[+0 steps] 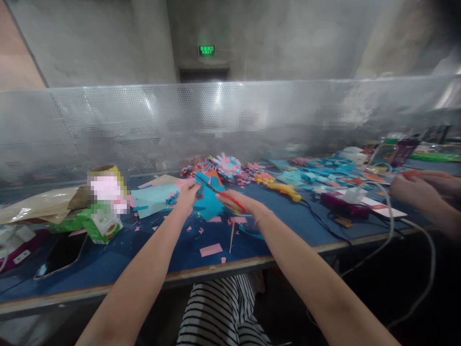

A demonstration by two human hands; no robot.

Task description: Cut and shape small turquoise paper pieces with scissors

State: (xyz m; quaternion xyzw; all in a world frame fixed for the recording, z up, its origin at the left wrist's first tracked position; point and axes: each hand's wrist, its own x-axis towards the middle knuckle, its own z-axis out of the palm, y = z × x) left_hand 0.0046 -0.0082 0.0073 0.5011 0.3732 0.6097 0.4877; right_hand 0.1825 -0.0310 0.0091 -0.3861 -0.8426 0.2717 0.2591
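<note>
My left hand [187,194] pinches the edge of a blue sheet of paper [209,202] and holds it up over the blue table [118,254]. My right hand [239,202] is closed round red-handled scissors [230,197], whose blades reach up and left into the paper near my left fingers. Small pink and blue scraps [211,250] lie on the table below both hands. A thin wooden stick [231,238] lies beside them.
A green carton [103,223] and a dark phone [61,254] sit at the left. Paper flowers [228,166] and blue cuttings [317,173] cover the back. A yellow tool [286,190], cables, and another person's hands [425,190] are at the right. A perforated metal screen [230,120] stands behind.
</note>
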